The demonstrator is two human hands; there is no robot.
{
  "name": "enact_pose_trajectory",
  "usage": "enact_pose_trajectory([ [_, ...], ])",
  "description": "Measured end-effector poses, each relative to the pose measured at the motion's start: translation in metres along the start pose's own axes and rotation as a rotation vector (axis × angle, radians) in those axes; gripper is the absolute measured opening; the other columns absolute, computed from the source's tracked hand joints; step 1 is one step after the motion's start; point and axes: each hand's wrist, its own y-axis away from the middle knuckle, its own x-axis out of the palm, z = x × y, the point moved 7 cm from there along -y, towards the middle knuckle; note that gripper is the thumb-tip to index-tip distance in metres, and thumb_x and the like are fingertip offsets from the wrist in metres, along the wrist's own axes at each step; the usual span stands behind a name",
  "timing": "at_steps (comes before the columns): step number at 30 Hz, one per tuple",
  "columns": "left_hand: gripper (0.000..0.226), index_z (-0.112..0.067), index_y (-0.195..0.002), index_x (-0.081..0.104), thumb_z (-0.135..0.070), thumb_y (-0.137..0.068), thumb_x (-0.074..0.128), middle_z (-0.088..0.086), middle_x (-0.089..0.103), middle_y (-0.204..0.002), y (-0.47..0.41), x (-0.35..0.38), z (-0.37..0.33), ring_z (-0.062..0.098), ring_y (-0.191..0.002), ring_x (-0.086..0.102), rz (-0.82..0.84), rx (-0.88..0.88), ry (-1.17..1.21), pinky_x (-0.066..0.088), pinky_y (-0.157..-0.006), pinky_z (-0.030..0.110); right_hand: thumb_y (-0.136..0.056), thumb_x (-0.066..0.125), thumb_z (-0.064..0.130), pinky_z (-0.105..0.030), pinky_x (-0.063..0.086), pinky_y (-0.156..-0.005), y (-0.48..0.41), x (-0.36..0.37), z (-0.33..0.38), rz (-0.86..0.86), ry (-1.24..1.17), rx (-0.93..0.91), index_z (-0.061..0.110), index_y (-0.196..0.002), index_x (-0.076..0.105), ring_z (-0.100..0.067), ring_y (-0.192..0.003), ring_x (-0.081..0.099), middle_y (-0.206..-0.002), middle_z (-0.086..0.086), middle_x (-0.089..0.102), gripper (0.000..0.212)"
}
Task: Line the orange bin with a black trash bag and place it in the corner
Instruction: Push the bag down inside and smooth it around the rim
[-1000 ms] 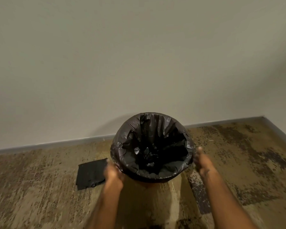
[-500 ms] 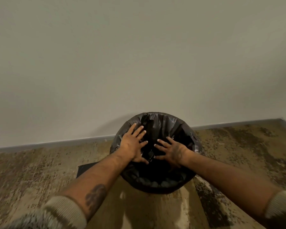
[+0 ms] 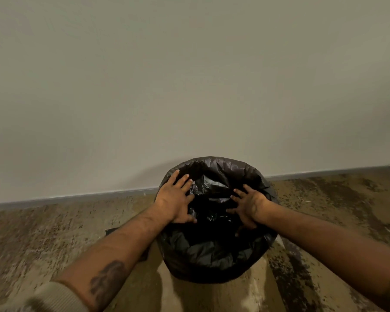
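Crinkled black trash bag [image 3: 214, 255] cloaks the bin; both hands' fingers [image 3: 180, 180] splayed wide inside.

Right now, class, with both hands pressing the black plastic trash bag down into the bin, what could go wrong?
1. The left hand and right hand press with spread fingers; the thin black plastic trash bag might tear.
2. Pushing down could drag its folded-over edge off the rim.
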Motion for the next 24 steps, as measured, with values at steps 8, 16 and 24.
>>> enact_pose_trajectory([
  [8,0.092,-0.023,-0.16,0.007,-0.076,-0.089,0.033,0.007,0.004,-0.169,0.006,0.004,-0.056,0.03,-0.153,-0.011,0.297,0.111,0.235,-0.016,-0.118,0.057,-0.079,0.076,0.03,-0.056,0.017,-0.118,-0.019,-0.058,0.025,-0.531,0.373,-0.325,0.025,-0.15,0.03,-0.037,-0.15,0.008,-0.162,-0.014,0.014,0.085],
  [16,0.076,-0.022,-0.16,0.005,-0.055,-0.1,0.037,0.007,0.001,-0.169,0.021,0.032,-0.068,0.029,-0.154,-0.006,0.526,0.108,0.329,-0.01,-0.12,0.056,-0.098,0.048,0.033,-0.056,-0.019,-0.111,-0.091,-0.035,0.021,-0.356,0.667,-0.221,0.037,-0.155,-0.007,-0.027,-0.145,-0.03,-0.161,-0.003,-0.026,0.079],
  [24,0.08,-0.023,-0.157,0.024,-0.069,-0.093,0.039,0.009,0.025,-0.164,0.018,-0.012,-0.056,0.032,-0.15,0.023,0.331,0.093,0.358,0.016,-0.121,0.053,-0.103,0.036,0.032,-0.054,0.006,-0.118,-0.048,-0.046,0.019,-0.339,0.18,-0.239,0.033,-0.155,0.017,-0.029,-0.151,0.006,-0.165,-0.008,0.01,0.055],
])
